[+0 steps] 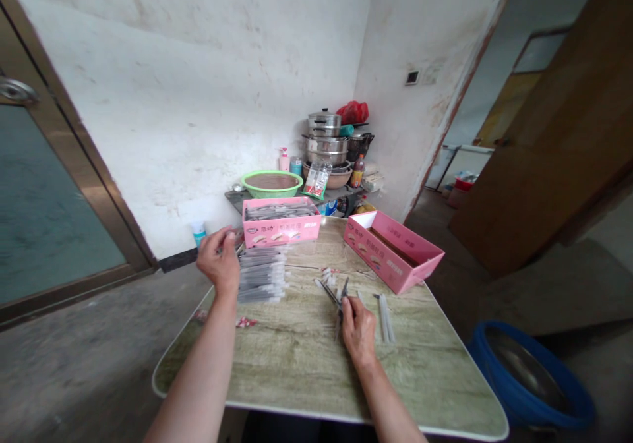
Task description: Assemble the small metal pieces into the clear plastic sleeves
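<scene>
My left hand (219, 258) is raised at the table's left edge, fingers curled into a pinch; whatever they hold, if anything, is too small to make out. Beside it lies a stacked pile of slim grey sticks in clear sleeves (261, 275). My right hand (359, 327) is closed on a few thin dark sticks (332, 294) above the middle of the table. Just right of it lie several loose pale sticks (386, 319). Small white pieces (328, 275) lie beyond the right hand. Behind the pile stands a pink box (281, 233) filled with similar grey sticks.
A second pink box (393, 252) sits at the table's (297, 364) right edge. Behind are a green basin (271, 192), stacked steel pots (326, 143) and a bottle (357, 171). A blue tub (568, 403) stands on the floor at right.
</scene>
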Available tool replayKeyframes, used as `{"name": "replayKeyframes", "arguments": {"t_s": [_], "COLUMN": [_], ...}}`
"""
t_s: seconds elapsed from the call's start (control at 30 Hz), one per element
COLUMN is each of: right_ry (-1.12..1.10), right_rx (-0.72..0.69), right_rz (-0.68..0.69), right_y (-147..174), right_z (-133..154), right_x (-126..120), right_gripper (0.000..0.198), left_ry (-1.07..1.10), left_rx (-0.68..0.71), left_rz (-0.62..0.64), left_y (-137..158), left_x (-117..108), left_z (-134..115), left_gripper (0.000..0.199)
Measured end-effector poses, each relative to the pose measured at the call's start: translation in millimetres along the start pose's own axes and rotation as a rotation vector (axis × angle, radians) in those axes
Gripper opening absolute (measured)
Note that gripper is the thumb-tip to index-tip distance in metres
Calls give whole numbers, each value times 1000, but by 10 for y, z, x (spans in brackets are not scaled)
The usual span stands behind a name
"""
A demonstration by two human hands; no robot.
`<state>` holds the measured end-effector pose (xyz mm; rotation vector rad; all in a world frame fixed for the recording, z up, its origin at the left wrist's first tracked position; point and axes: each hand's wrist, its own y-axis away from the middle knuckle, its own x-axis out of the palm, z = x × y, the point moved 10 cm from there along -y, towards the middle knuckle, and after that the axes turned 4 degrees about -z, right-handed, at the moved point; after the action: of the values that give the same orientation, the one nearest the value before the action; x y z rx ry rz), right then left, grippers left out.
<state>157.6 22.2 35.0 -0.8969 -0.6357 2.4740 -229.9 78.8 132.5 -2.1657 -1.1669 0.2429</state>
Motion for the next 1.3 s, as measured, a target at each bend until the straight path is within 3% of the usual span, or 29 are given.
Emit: {"name": "replayKeyframes", "arguments": {"t_s": [0.1, 0.17, 0.23, 0.33, 0.53, 0.67, 0.77, 0.83, 0.9, 1.0, 1.1, 1.3], "right_ry": [-6, -12, -14, -8, 43, 153, 269, 359, 445, 554, 638, 732], "right_rx": [5, 9, 11, 18, 22, 17, 65, 114, 137, 111, 90, 85], "right_rz": [6, 2, 4, -8, -82, -184, -215, -166, -76, 54, 132, 235], "right_y": [0, 0, 0, -3, -15, -17, -17, -20, -19, -9, 3, 22], "right_z": [-4, -10, -14, -12, -25, -75, -141, -181, -185, -128, -82, -48], "right_x": [7, 1, -1, -21, -104, -197, -237, -215, -156, -62, -5, 86], "right_gripper": [40, 39, 39, 40, 45, 51, 53, 48, 40, 29, 25, 24], "left_ry": [-114, -156, -194, -227, -248, -215, -124, -41, 24, 18, -79, -204], "left_rx": [273, 387, 452, 483, 473, 434, 308, 159, 41, -28, 37, 165], "left_rz": [253, 475, 645, 762, 839, 821, 756, 705, 734, 770, 824, 920], "left_y": [177, 385, 579, 739, 853, 887, 941, 1041, 1260, 1585, 1793, 1910], "left_x": [367, 664, 877, 1018, 1044, 1047, 1097, 1153, 1260, 1349, 1371, 1428], "left_z": [-192, -158, -56, 104, 198, -36, -257, -301, -279, -178, -110, -107], "left_gripper": [24, 26, 27, 27, 28, 29, 30, 28, 26, 23, 22, 21]}}
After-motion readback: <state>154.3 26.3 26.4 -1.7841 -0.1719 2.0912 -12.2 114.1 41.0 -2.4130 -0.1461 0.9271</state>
